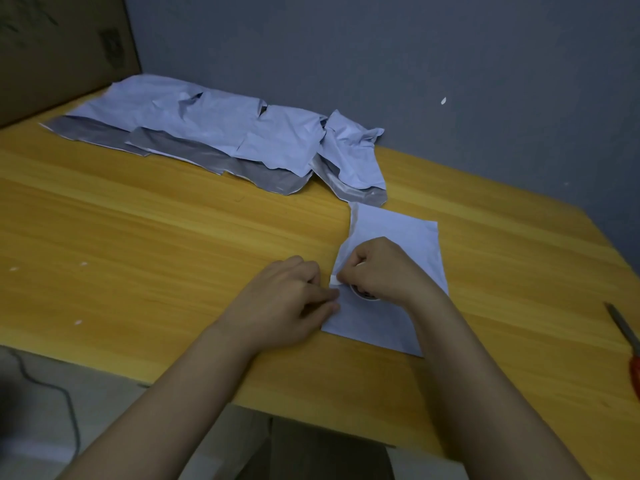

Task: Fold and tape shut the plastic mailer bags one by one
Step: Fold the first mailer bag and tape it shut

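Mailer bag (408,237), folded flat and pale white, lies on the yellow wooden table (173,220) near its front right part, one short edge toward the person. Both hands meet at the bag's left edge. The right hand (377,268) rests on top of the bag with its fingers curled round a small tape roll (363,294), of which only a dark-centred rim shows under the palm; thumb and forefinger pinch the loose white tape end (334,280) at the bag's edge. The left hand (287,299) lies on the table just beside the bag, fingers drawn together and pointing right, their tips touching the bag's left edge and the tape end; whether they pinch the tape or only press it I cannot tell.

Farther back, along the grey wall (415,64), a row of crumpled mailer bags (225,133) lies overlapping, white on top with grey-silver flaps showing along their near edges; the rightmost one nearly reaches the far corner of the folded bag. A cardboard box (52,46) stands at the back left corner of the table. At the right edge of the view lie scissors (627,337) with a red handle, well apart from the hands. A few small white scraps (79,322) dot the table's left side.
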### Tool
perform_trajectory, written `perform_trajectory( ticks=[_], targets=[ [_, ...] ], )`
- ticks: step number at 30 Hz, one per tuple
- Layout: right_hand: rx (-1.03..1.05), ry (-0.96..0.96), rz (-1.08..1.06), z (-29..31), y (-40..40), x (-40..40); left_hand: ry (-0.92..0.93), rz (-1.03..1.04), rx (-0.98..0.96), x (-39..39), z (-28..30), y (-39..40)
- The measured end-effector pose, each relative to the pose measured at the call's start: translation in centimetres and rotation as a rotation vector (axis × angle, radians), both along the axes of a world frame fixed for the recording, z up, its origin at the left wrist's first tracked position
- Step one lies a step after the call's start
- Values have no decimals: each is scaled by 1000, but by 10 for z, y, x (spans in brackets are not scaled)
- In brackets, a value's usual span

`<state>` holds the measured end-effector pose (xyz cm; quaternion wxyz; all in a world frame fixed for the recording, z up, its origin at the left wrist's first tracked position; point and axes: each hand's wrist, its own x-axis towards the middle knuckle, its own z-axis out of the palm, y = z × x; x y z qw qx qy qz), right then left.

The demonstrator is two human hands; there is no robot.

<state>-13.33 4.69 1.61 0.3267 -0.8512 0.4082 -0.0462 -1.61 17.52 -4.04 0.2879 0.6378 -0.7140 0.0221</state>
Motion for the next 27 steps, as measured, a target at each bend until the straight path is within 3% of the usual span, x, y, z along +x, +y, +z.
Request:
perform_trajectory(
  ticks=[14,27],
  targets=[
    [-20,29,14,-1,-1,1,90,114,-77,1,2,0],
    [3,40,0,0,1,3,-43,118,-58,1,-2,-4]
  ],
)
